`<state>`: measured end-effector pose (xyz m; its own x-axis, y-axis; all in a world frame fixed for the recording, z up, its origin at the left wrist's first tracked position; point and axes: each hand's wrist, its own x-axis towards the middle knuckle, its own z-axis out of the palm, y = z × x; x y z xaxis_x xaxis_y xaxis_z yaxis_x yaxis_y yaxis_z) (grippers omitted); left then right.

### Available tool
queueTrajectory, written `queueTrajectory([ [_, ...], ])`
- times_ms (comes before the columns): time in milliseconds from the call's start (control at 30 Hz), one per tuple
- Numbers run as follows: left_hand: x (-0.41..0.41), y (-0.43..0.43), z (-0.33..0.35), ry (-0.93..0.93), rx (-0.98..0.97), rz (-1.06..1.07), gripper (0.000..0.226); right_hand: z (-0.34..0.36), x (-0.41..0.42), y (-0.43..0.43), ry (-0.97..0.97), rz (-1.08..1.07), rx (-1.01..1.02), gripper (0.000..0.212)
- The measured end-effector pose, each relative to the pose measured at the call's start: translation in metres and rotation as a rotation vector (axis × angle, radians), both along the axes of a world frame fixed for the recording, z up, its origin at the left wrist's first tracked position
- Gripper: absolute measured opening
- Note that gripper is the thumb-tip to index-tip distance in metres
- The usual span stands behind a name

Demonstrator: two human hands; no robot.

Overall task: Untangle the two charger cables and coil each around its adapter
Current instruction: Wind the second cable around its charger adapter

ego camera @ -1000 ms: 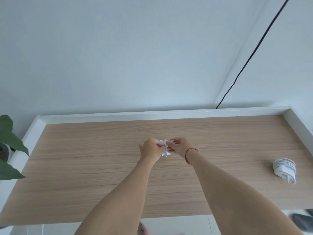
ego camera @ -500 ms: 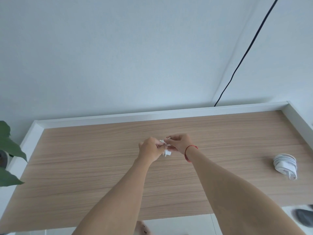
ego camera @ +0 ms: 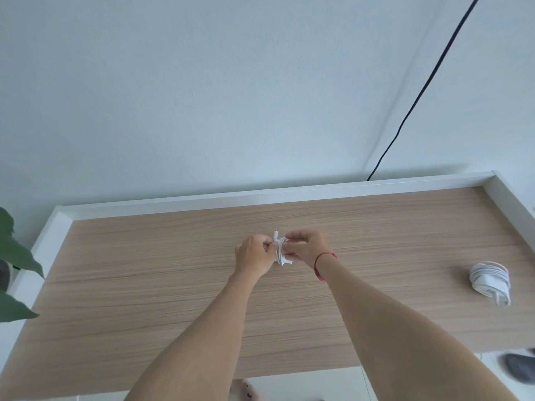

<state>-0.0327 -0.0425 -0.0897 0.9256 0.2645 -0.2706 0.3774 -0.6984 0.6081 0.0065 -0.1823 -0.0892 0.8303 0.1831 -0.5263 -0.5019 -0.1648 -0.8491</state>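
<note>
- Desk: wood-grain top with a raised white rim; both forearms reach across it.
- Coiled charger: lies on the desk at the right, well apart from the hands, its cable wound around the adapter.
- Left hand: fingers curled, pinching the left side of the held charger.
- Right hand: red string at the wrist; fingers curled round the right side of the same item.
- Held charger: between both hands over the desk's middle, white cable wrapped around the adapter, connector end projecting away from the person.
- Black cord: runs down the wall behind the desk.

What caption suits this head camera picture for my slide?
Left hand and right hand hold an adapter wrapped in its cable over a wooden table; a second coiled charger lies far right.
</note>
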Motion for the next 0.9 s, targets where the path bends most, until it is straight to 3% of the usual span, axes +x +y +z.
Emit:
queueTrajectory([
  [233,0.003,-0.004,-0.002,-0.025,-0.062,0.114,0.016,-0.011,0.001,-0.004,-0.174,0.111,-0.292,0.010],
  [500,0.005,-0.005,0.000,-0.011,0.010,0.095,0.017,-0.014,-0.004,-0.017,0.088,0.028,-0.042,0.023],
  [700,0.006,-0.004,0.001,0.002,0.078,0.025,0.015,-0.012,-0.008,-0.021,-0.013,0.103,-0.094,0.007],
  [900,0.006,0.001,0.003,-0.023,0.070,-0.072,0.019,-0.014,-0.001,-0.001,-0.067,0.025,-0.326,0.035],
])
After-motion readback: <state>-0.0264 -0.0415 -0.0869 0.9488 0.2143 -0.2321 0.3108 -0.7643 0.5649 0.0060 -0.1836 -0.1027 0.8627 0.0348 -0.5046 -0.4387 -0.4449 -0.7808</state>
